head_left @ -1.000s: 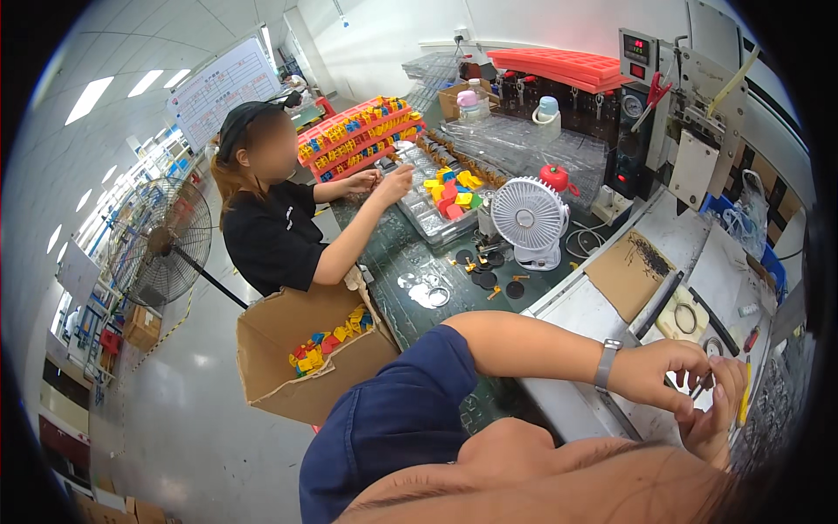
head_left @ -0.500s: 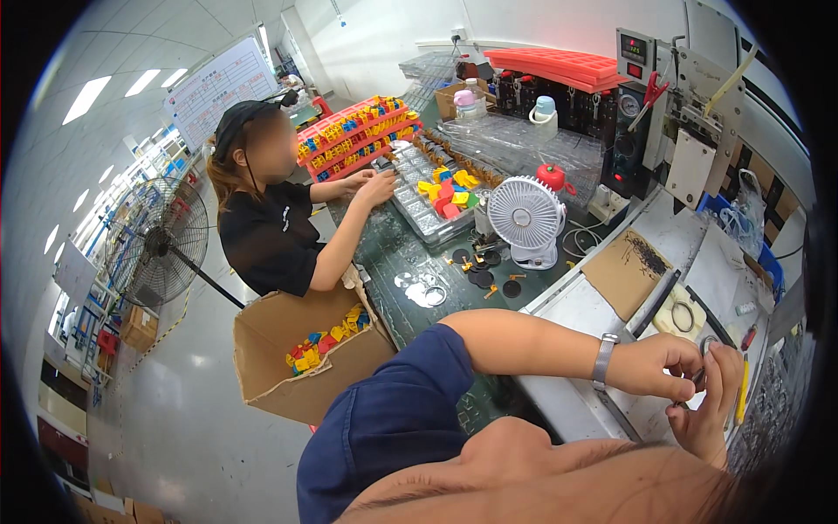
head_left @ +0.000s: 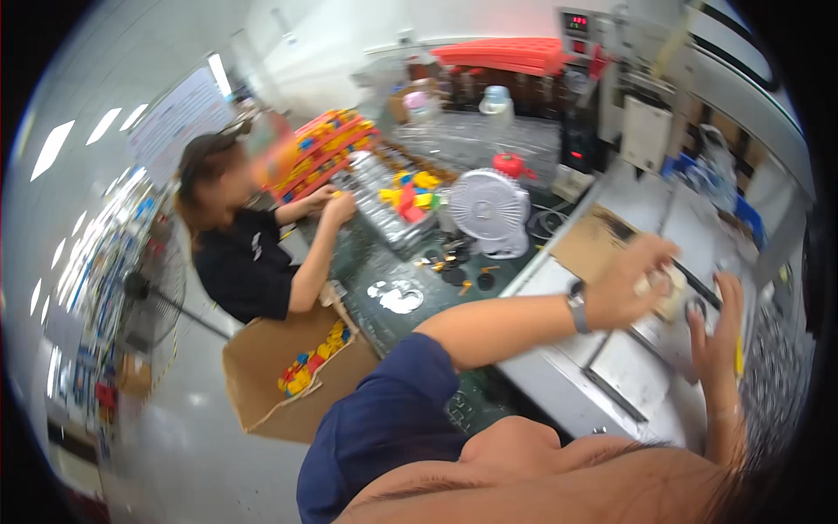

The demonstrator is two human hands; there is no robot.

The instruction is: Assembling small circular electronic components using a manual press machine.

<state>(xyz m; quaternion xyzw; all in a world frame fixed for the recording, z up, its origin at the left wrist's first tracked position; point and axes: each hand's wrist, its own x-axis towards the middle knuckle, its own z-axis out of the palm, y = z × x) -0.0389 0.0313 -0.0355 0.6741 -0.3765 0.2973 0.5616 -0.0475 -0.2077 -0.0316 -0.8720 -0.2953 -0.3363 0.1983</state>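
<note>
Though left grip (head_left: 662,274) unclear, right grip (head_left: 710,298) spread, dark ring (head_left: 696,307) near its thumb.

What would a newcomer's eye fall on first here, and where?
Probably the bright-coloured pieces in the open cardboard box, left of centre. Next, perhaps, the white fan on the green table and the red trays at the top. At right, the left hand and right hand, over the white bench, draw notice too.

We see a cream-coloured block (head_left: 673,301), partly hidden behind our left hand (head_left: 630,278). Just right of it we make out a small, dark, round piece (head_left: 696,306) by our right hand's (head_left: 717,339) thumb; blur hides whether they touch.
</note>
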